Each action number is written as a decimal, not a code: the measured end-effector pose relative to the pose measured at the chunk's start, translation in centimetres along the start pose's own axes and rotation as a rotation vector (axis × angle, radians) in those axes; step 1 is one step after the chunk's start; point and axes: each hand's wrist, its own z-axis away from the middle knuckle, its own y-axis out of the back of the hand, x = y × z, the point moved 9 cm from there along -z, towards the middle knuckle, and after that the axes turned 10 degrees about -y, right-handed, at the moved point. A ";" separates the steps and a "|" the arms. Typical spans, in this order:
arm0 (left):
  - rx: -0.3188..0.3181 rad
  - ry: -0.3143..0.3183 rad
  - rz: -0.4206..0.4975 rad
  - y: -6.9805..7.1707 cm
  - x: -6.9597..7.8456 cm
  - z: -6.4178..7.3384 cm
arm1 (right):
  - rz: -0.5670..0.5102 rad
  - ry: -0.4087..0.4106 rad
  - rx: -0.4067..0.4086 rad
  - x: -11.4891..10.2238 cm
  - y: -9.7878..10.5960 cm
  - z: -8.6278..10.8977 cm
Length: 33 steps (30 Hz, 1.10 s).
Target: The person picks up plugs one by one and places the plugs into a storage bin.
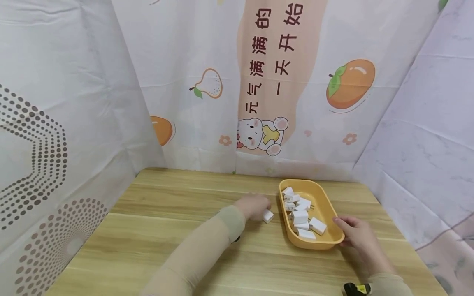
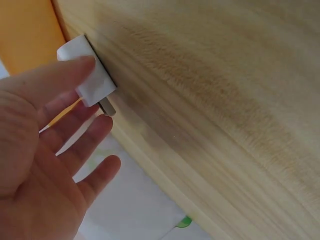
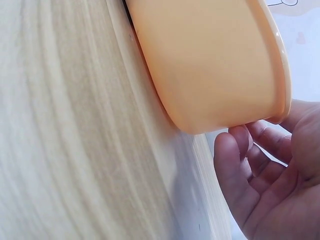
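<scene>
My left hand (image 1: 253, 206) pinches a white charger plug (image 1: 268, 216) just left of the yellow tray (image 1: 323, 209). In the left wrist view the thumb lies across the white block (image 2: 100, 85), and a metal prong points out from its lower end. The other fingers are loosely bent behind and below it. My right hand (image 1: 357, 236) grips the tray's near right corner, thumb on the rim and fingers under it. From the right wrist, the tray's outer wall (image 3: 210, 65) fills the upper part of the view. Several white charger plugs (image 1: 299, 217) lie jumbled in the tray, mostly along its left side.
Both hands work over a wood-grain table (image 1: 159, 222). Printed cloth curtains (image 1: 185, 123) hang behind it and at both sides. A black device with a yellow label (image 1: 357, 289) sits by the right wrist.
</scene>
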 end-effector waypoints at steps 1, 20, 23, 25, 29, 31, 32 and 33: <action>0.003 0.001 -0.015 0.1 0.1 0.0 | -0.002 0.003 -0.001 0.0 0.0 0.0; -0.001 0.001 0.036 0.1 -0.7 -0.3 | -0.014 0.008 -0.006 -0.3 -0.1 0.2; 0.010 0.010 0.083 0.2 -1.1 -0.2 | -0.013 0.008 -0.002 -0.2 0.0 0.2; 0.025 0.005 0.091 0.3 -1.2 -0.1 | -0.018 0.003 0.002 -0.1 0.0 0.2; 0.066 -0.015 0.074 1.1 -1.1 0.5 | -0.012 0.003 0.006 -0.1 0.0 0.3; 0.094 -0.028 0.078 1.8 -0.9 1.1 | -0.005 0.003 0.004 -0.1 0.0 0.3; 0.107 -0.037 0.085 2.1 -0.8 1.4 | -0.002 0.004 0.004 -0.2 0.0 0.4; 0.120 -0.045 0.089 2.6 -0.7 1.7 | -0.001 0.004 0.003 -0.2 0.0 0.4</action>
